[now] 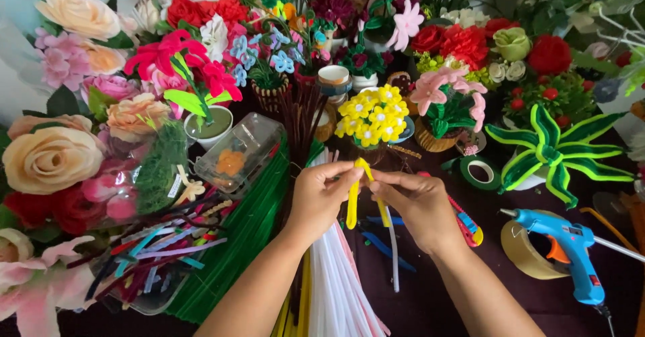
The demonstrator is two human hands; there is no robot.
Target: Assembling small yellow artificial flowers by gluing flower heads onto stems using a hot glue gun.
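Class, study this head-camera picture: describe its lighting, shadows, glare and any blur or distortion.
Head view: bright, even light with only faint shadows; glare on the clear plastic box; left hand, right hand and yellow pipe cleaner fairly sharp; flowers at the left edge, like the peach rose, look soft and stretched by the wide lens.

Two hands work here, the left hand (321,199) and the right hand (418,204), and between them they pinch one bent yellow pipe cleaner (354,199). Right of the right hand lies one blue glue gun (568,249), touching one roll of tan tape (524,253). Beyond it sits one roll of green tape (480,172). Just above the hands stands one yellow flower cluster (371,114) (the loose stems below are too many to count).
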